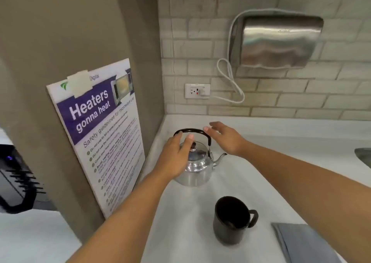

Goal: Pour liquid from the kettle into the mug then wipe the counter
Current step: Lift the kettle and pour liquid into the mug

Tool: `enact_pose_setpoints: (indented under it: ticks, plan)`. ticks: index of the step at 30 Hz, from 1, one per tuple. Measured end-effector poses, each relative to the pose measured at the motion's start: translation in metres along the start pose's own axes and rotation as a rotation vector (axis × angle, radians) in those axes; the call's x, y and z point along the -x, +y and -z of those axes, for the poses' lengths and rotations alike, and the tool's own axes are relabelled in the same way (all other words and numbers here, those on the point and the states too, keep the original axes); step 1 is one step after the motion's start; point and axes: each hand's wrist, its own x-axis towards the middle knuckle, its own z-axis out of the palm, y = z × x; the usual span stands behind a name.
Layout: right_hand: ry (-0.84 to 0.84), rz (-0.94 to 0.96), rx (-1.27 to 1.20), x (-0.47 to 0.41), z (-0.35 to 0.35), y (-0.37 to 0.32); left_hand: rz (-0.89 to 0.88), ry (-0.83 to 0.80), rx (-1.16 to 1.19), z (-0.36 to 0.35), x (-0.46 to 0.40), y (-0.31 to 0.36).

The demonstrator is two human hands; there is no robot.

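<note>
On the counter [281, 142], your open left hand [176, 158] seemingly touches the kettle [197, 166]; right hand [226, 140] open beside its handle [192, 131]; mug [230, 220] nearer.

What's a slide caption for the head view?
Both hands, left and right, open around the steel kettle on the white counter; dark mug and folded cloth nearer.

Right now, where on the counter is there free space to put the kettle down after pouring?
The widest bare patch of counter lies right of the kettle, between the tiled wall and the sink edge. A smaller strip lies between kettle and mug. The near right is crowded: the mug and folded grey cloth sit close together.
</note>
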Motion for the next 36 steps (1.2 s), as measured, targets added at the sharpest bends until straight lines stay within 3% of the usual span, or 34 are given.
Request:
enact_pose_setpoints:
  ticks: [8, 13, 20, 28, 33, 36]
  plan:
    - [0.047, -0.016, -0.145, -0.073, -0.035, 0.018, 0.163, 0.245, 0.031, -0.015, -0.070, -0.036]
    - [0.115, -0.041, -0.312, -0.091, -0.052, 0.031, 0.238, 0.341, 0.151, -0.022, -0.094, -0.055]
    - [0.160, 0.092, -0.346, -0.090, -0.050, 0.029, 0.216, 0.544, 0.404, -0.033, -0.092, -0.049]
    - [0.072, 0.230, -0.409, -0.048, -0.011, 0.007, 0.285, 0.695, 0.616, -0.019, -0.082, -0.010]
    - [0.277, 0.175, -0.421, 0.024, 0.010, 0.040, 0.289, 0.697, 0.579, -0.005, -0.056, 0.009]
    - [0.312, 0.053, -0.395, 0.076, 0.005, 0.066, 0.275, 0.681, 0.550, 0.003, -0.038, 0.019]
